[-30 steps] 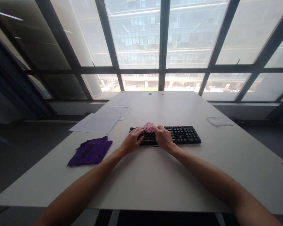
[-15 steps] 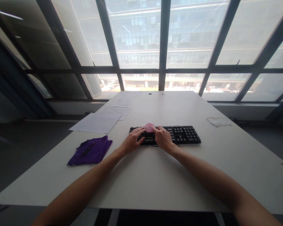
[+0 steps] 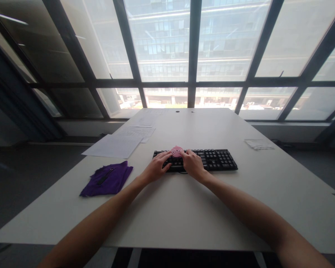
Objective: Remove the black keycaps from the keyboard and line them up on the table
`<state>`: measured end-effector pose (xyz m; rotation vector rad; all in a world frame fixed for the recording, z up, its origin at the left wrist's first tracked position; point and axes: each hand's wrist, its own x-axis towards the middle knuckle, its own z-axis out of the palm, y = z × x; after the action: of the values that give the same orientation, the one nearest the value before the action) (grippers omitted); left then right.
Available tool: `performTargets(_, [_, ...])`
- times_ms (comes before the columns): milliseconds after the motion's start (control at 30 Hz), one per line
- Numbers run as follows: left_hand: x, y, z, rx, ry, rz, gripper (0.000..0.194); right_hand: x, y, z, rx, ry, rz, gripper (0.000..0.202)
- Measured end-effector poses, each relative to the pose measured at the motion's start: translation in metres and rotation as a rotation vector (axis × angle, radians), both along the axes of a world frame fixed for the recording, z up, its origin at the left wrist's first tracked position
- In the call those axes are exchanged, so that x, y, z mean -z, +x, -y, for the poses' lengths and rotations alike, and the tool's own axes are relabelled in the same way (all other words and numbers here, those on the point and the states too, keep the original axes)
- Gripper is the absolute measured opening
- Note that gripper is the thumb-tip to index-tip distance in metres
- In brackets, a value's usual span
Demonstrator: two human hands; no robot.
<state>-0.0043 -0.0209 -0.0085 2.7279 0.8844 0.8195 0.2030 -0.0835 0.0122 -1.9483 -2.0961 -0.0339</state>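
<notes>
A black keyboard point(image 3: 219, 160) lies across the middle of the white table. Over its left part is a round pink disc point(image 3: 177, 151) with pale rings. My right hand point(image 3: 193, 163) has its fingers curled and pinches the disc's right edge. My left hand point(image 3: 157, 166) rests at the keyboard's left end, thumb apart from the other fingers, with fingertips near or against the disc's left edge. Both hands partly cover the keys beneath them.
To the left lies a folded purple cloth point(image 3: 108, 180) with a small dark item point(image 3: 104, 176) on it. White paper sheets point(image 3: 114, 145) are spread behind it. A clear crumpled packet point(image 3: 259, 144) lies at the right. Windows stand beyond the table point(image 3: 184, 216).
</notes>
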Motion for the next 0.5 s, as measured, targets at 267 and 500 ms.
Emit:
performTargets(267, [0.0007,0.0005,-0.0002,-0.008,0.001,0.001,0.048,0.0001,0.0,0.0001,-0.001,0.018,-0.014,0.045])
performTargets(500, [0.0008,0.0003,-0.0005,-0.012,0.013,0.018,0.046,0.0005,0.001,0.0,-0.011,0.02,-0.021,0.043])
